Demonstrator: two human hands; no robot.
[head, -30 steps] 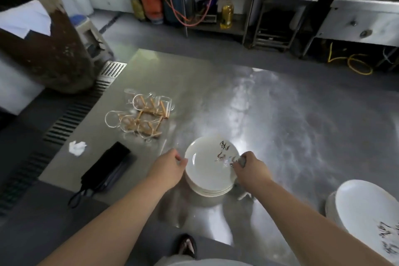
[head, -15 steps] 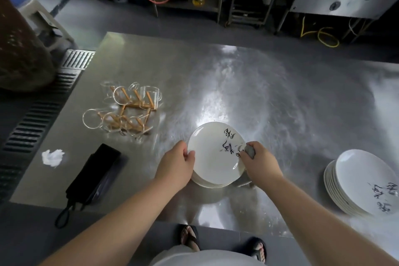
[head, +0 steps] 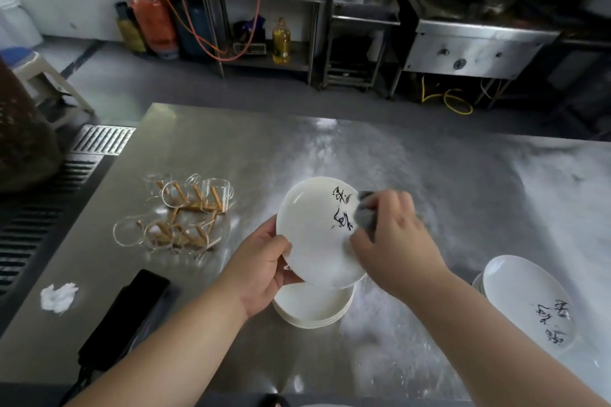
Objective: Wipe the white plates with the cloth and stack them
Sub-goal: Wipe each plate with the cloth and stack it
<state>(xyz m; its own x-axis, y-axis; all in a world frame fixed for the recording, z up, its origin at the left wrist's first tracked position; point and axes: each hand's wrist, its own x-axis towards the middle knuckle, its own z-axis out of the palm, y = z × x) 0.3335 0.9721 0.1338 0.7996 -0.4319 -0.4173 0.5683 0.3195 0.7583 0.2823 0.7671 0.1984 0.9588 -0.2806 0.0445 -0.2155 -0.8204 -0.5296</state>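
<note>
A white plate [head: 314, 228] with black brush writing is lifted and tilted above a small stack of white plates [head: 312, 307] on the steel table. My left hand [head: 261, 269] grips its near-left rim. My right hand [head: 393, 238] holds a grey cloth [head: 365, 215] and presses it on the plate's right side, over the writing. A second stack of white plates [head: 525, 301] with the same writing lies at the right edge of the table.
Several glass cups on a wooden rack [head: 185, 215] lie left of the plate. A black folded umbrella [head: 129, 314] and a crumpled white tissue [head: 58, 297] lie at the near left. The steel table [head: 429, 175] stretches behind; shelves and a gas cylinder [head: 155, 26] stand beyond.
The top plate has been lifted off the stack and tilted up by my left hand. My right hand with the cloth has moved onto the plate's face.
</note>
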